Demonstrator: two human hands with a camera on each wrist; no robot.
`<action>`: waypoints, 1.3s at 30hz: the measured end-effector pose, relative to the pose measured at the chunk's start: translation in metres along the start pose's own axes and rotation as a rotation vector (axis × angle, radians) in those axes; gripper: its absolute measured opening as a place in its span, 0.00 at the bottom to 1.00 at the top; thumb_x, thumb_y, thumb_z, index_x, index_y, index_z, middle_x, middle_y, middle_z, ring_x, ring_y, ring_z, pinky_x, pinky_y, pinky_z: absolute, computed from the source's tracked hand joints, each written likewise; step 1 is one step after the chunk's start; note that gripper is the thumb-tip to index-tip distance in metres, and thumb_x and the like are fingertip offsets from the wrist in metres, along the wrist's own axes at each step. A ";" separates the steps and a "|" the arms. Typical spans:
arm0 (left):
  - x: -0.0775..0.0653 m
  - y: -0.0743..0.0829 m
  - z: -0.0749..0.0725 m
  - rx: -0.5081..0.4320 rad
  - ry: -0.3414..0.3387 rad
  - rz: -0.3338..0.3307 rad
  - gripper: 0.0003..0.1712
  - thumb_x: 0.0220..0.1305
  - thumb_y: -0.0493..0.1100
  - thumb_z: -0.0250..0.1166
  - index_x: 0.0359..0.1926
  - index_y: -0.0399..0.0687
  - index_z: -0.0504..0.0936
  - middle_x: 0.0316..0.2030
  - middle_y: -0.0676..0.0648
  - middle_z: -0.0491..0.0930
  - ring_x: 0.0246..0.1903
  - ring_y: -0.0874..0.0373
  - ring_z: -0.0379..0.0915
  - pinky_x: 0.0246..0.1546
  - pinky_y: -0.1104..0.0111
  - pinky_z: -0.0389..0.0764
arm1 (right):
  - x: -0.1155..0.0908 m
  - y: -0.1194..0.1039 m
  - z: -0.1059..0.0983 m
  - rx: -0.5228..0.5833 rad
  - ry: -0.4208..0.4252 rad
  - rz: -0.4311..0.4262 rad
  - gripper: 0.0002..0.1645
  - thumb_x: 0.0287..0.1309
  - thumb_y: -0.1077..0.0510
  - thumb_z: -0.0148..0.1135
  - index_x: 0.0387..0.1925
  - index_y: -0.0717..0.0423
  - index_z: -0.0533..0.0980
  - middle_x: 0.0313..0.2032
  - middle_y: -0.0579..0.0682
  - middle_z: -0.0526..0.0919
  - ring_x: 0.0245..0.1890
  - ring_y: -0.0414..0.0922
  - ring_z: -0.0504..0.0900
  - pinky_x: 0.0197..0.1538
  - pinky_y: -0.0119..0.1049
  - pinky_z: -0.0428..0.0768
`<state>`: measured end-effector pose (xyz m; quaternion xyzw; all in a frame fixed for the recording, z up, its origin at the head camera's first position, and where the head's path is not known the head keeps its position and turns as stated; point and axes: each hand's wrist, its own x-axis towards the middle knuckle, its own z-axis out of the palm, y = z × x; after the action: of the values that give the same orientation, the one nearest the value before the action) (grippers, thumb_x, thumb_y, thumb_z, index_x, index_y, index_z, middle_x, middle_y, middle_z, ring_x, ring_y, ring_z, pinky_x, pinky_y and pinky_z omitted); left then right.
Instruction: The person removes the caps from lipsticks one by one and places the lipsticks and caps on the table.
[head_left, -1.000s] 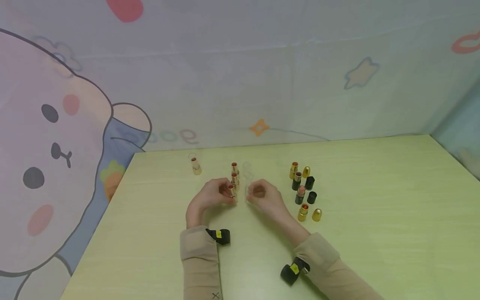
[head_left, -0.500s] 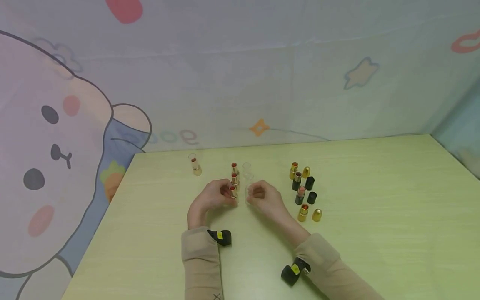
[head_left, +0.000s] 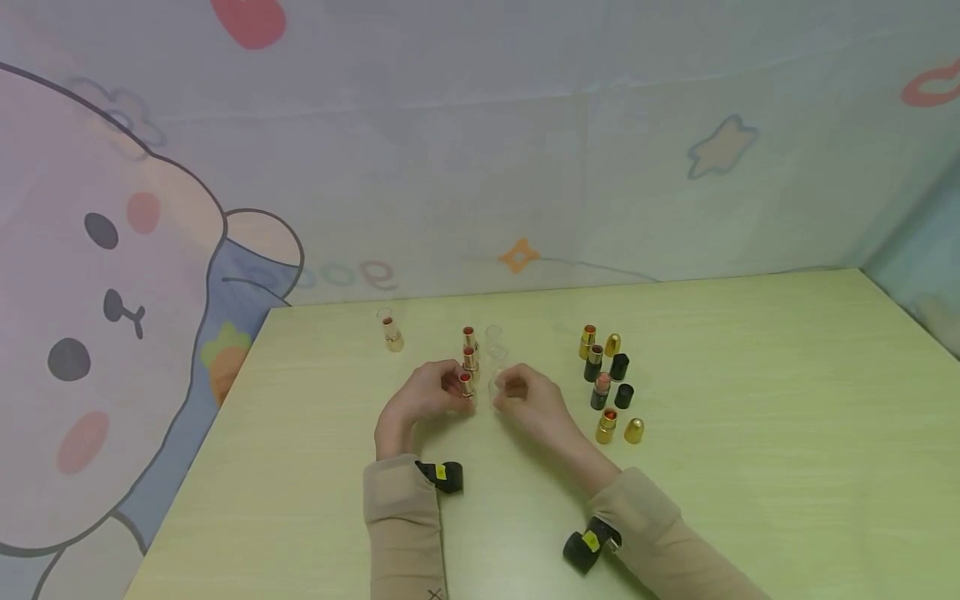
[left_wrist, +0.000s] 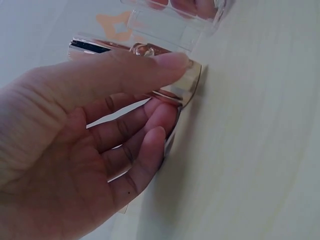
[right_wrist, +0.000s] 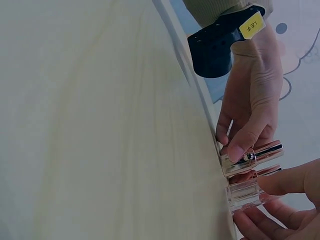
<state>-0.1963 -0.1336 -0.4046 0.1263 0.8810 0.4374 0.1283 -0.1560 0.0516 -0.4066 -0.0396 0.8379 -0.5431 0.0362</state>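
Hardly anything shifted across that last second, and that was the story. The left hand (head_left: 420, 400) stayed just left of centre frame, thumb and fingers pinched round the gold base of the open lipstick (head_left: 466, 388), which stood upright on the table (head_left: 750, 433) with its red tip showing. The left wrist view confirmed it: fingers curled about the shiny gold base (left_wrist: 185, 85), base flat on the wood. The right hand (head_left: 528, 398) sat just beside it, fingers curled round the clear cap (head_left: 496, 388), and that cap had crept only a touch nearer the lipstick. In the right wrist view the clear cap (right_wrist: 245, 192) lay right against the gold tube (right_wrist: 252, 157), but whether it had gone over the tip I could not tell. My read was that the two pieces were lined up and the capping was not finished. Behind them, in mid frame, two more open lipsticks (head_left: 469, 348) stood in line.
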 end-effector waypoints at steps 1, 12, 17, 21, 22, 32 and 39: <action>0.000 0.000 0.000 -0.002 0.000 -0.002 0.14 0.45 0.31 0.73 0.33 0.40 0.77 0.26 0.50 0.75 0.28 0.61 0.69 0.33 0.73 0.71 | 0.000 0.000 0.000 0.000 -0.002 0.001 0.13 0.55 0.67 0.61 0.44 0.63 0.75 0.45 0.60 0.83 0.51 0.55 0.81 0.59 0.48 0.76; -0.003 0.002 -0.002 0.004 -0.011 -0.015 0.14 0.45 0.31 0.73 0.33 0.40 0.77 0.28 0.49 0.76 0.30 0.61 0.70 0.34 0.73 0.71 | 0.000 0.001 0.001 -0.016 -0.002 -0.009 0.15 0.54 0.68 0.63 0.45 0.63 0.75 0.47 0.60 0.82 0.52 0.56 0.81 0.60 0.49 0.75; -0.003 0.001 -0.002 0.009 -0.015 -0.030 0.14 0.47 0.32 0.73 0.35 0.40 0.78 0.30 0.48 0.77 0.32 0.60 0.71 0.35 0.73 0.72 | 0.001 0.001 -0.001 -0.035 0.005 -0.010 0.19 0.53 0.68 0.64 0.49 0.62 0.75 0.49 0.60 0.81 0.52 0.54 0.80 0.60 0.48 0.75; -0.005 0.000 -0.004 0.019 -0.026 -0.034 0.13 0.48 0.34 0.73 0.36 0.42 0.79 0.31 0.48 0.78 0.34 0.60 0.72 0.38 0.73 0.73 | 0.000 -0.002 -0.004 -0.019 0.020 -0.024 0.21 0.52 0.67 0.66 0.50 0.60 0.75 0.50 0.58 0.81 0.54 0.53 0.78 0.62 0.48 0.73; -0.005 0.000 -0.005 0.022 -0.025 -0.035 0.13 0.48 0.34 0.73 0.36 0.42 0.79 0.32 0.48 0.79 0.34 0.60 0.73 0.39 0.72 0.73 | 0.000 -0.003 -0.004 -0.015 0.022 -0.026 0.22 0.52 0.66 0.66 0.50 0.60 0.74 0.51 0.58 0.81 0.55 0.53 0.78 0.62 0.48 0.73; -0.014 -0.005 -0.016 0.004 0.016 -0.056 0.15 0.53 0.35 0.70 0.44 0.42 0.82 0.39 0.45 0.82 0.39 0.58 0.75 0.46 0.69 0.75 | -0.001 -0.015 -0.010 0.056 0.025 -0.065 0.23 0.54 0.65 0.65 0.53 0.59 0.73 0.54 0.59 0.79 0.59 0.53 0.75 0.65 0.50 0.70; -0.019 -0.009 -0.027 -0.032 0.163 -0.110 0.16 0.58 0.38 0.67 0.48 0.40 0.81 0.42 0.43 0.82 0.42 0.54 0.77 0.42 0.69 0.76 | 0.002 -0.032 -0.013 0.033 0.032 -0.117 0.23 0.55 0.63 0.66 0.53 0.59 0.74 0.53 0.58 0.79 0.58 0.53 0.76 0.64 0.50 0.71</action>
<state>-0.1882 -0.1649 -0.3937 0.0395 0.8871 0.4525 0.0823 -0.1580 0.0506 -0.3724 -0.0795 0.8255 -0.5587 -0.0083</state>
